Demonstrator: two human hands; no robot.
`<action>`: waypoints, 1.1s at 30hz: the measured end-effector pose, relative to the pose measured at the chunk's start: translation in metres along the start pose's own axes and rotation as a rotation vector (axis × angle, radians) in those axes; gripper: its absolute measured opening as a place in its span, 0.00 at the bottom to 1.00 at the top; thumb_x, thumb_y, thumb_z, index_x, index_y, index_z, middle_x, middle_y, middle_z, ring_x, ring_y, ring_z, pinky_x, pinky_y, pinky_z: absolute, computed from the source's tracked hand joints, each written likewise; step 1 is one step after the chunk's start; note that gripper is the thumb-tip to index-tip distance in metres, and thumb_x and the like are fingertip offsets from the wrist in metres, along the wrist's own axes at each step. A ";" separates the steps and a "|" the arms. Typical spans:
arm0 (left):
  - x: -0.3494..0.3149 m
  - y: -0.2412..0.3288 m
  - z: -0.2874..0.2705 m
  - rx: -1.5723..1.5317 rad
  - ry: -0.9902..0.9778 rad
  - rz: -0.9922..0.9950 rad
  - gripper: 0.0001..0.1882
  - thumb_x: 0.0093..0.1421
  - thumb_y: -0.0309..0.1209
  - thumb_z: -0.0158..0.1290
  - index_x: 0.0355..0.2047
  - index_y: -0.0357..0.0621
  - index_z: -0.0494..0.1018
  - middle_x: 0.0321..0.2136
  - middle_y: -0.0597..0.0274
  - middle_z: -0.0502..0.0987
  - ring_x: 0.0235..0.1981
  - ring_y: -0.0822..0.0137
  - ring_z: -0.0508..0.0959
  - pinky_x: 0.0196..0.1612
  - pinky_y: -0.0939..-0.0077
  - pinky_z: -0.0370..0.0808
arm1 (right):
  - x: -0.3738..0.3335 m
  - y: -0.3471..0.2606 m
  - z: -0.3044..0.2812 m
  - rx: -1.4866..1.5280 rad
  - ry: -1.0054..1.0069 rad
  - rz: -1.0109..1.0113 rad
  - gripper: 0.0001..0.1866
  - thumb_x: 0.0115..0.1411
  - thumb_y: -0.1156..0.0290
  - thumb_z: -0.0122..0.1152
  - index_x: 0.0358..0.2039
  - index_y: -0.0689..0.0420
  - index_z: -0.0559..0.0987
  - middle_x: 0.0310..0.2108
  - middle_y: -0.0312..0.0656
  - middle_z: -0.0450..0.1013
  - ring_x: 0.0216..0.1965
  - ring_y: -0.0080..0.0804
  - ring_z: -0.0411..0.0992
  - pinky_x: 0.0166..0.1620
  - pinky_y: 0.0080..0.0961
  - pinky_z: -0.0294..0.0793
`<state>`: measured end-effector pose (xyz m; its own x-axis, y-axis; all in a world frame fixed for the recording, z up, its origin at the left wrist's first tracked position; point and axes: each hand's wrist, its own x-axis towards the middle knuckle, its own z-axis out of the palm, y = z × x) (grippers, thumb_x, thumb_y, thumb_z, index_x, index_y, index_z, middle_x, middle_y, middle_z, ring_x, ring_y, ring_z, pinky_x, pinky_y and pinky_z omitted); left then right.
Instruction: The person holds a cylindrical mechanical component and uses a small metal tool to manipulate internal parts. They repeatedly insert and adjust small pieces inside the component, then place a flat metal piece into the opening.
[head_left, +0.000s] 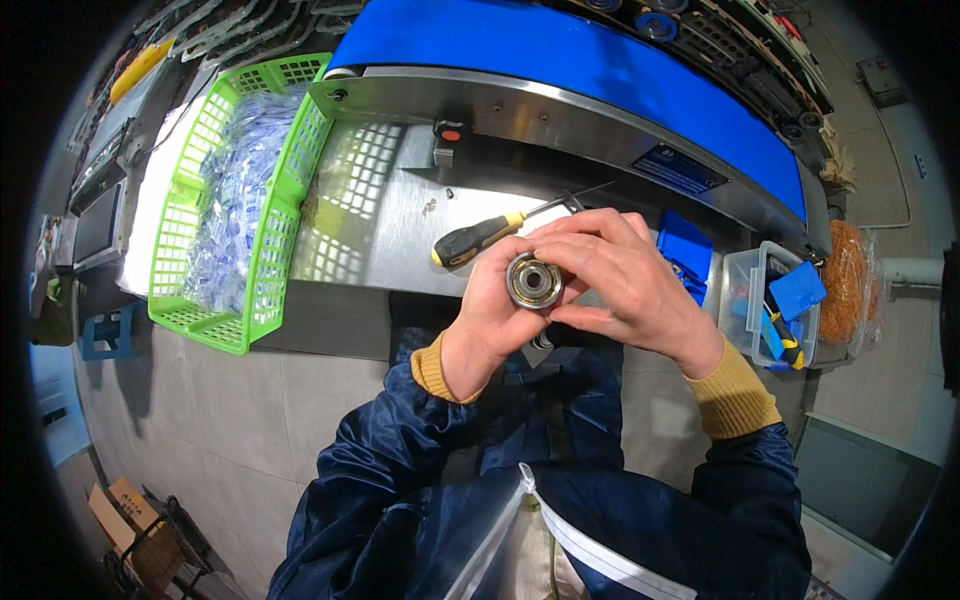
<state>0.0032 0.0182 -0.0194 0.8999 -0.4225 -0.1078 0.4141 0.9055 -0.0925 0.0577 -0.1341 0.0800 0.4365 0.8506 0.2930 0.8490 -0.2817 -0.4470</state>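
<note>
A round metal bearing point(534, 281) with concentric rings and a hole in its centre faces up between my hands. My left hand point(487, 300) is closed around its left side and underside. From the right, my right hand point(625, 280) curls over it, thumb and fingers bent against its far and right edges. How far the metal piece extends below is hidden by my fingers. Just beyond my left hand, a black and yellow screwdriver point(480, 238) lies on the steel worktop point(375, 255), its shaft pointing away to the right.
At left stands a green basket point(262, 262) full of clear plastic packets point(238, 200). A blue conveyor belt point(520, 45) with a steel side rail point(480, 105) runs across the far side. To the right are blue plastic parts point(684, 250) and a clear bin point(742, 290) with tools.
</note>
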 end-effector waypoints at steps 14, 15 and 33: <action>0.000 -0.004 0.000 -0.047 0.014 -0.116 0.16 0.65 0.32 0.40 0.47 0.38 0.71 0.41 0.54 0.78 0.40 0.64 0.81 0.43 0.68 0.81 | -0.006 0.013 -0.008 0.091 -0.120 -0.072 0.25 0.50 0.67 0.68 0.50 0.55 0.75 0.48 0.39 0.74 0.50 0.40 0.71 0.49 0.37 0.68; 0.000 -0.004 0.000 -0.037 0.025 -0.113 0.15 0.65 0.32 0.40 0.47 0.39 0.71 0.40 0.55 0.78 0.40 0.64 0.81 0.42 0.69 0.81 | -0.006 0.014 -0.008 0.093 -0.113 -0.087 0.24 0.50 0.67 0.68 0.50 0.55 0.76 0.47 0.39 0.75 0.50 0.40 0.71 0.49 0.37 0.68; 0.003 -0.011 0.008 0.133 0.098 -0.081 0.18 0.70 0.42 0.37 0.45 0.45 0.71 0.41 0.60 0.79 0.39 0.67 0.82 0.38 0.72 0.82 | 0.002 0.019 -0.012 0.091 -0.161 -0.157 0.24 0.49 0.64 0.68 0.48 0.54 0.77 0.46 0.38 0.76 0.50 0.40 0.71 0.47 0.36 0.68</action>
<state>0.0021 0.0073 -0.0102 0.8479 -0.4902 -0.2019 0.5051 0.8627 0.0266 0.0784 -0.1437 0.0822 0.2422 0.9426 0.2298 0.8692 -0.1056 -0.4830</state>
